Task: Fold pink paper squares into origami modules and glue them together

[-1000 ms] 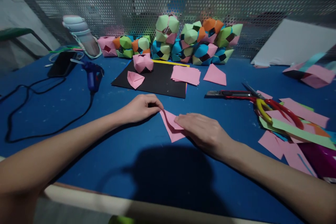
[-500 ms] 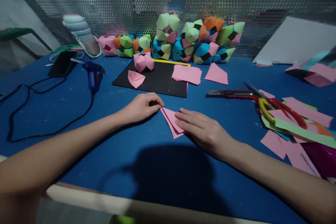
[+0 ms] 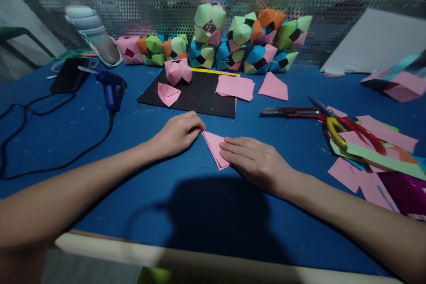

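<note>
A folded pink paper point(image 3: 213, 146) lies on the blue tabletop between my hands. My left hand point(image 3: 182, 132) pinches its upper left corner, fingers curled. Across its right side my right hand point(image 3: 254, 159) lies flat with the fingers stretched out, covering that part of the paper. Beyond them, a black sheet point(image 3: 203, 104) carries a folded pink piece point(image 3: 168, 94), a pink paper shape point(image 3: 179, 72) built of joined pieces, and a stack of pink paper point(image 3: 235, 87). One more pink sheet point(image 3: 273, 86) is just right of the stack.
At left are a blue glue gun point(image 3: 111, 91) with a black cord, a phone point(image 3: 71, 74) and a bottle point(image 3: 93, 33). Coloured paper balls point(image 3: 209, 24) line the back. To the right lie a box cutter point(image 3: 289, 112), scissors point(image 3: 362, 133) and paper scraps point(image 3: 346, 174).
The lower edges of the folded pink paper are closer together. Both hands keep their places on it, while the whole view has shifted slightly.
</note>
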### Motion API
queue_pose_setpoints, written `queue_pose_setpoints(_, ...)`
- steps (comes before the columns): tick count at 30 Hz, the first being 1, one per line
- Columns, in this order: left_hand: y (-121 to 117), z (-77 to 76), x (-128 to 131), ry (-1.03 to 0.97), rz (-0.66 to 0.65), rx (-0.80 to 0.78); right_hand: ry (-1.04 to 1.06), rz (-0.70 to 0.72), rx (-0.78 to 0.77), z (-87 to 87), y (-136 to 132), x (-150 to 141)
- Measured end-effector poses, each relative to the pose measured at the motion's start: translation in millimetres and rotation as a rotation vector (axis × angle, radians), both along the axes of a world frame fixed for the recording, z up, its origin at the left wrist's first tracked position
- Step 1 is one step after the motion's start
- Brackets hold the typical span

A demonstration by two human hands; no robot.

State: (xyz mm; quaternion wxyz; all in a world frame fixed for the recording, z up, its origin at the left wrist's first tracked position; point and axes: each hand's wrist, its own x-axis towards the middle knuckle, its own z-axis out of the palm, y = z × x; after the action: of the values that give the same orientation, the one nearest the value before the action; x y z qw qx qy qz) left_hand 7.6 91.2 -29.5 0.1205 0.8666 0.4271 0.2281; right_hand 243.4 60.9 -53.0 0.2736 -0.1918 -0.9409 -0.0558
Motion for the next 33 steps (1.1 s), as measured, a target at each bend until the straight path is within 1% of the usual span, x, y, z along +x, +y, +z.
queue_pose_setpoints(10,1.3,0.1,-0.5,-0.019,-0.02,-0.004,-0.011,0.002,0.035,4.0,1.0,-2.7)
queue_pose_setpoints(19,2.0,0.3,0.1,-0.027,-0.001,-0.018,-0.022,-0.002,0.02,5.3,0.0,-4.6)
queue_pose_setpoints(33,2.4,-0.4,0.0,-0.028,-0.005,-0.012,-0.07,0.018,0.054,8.8,0.9,-4.6)
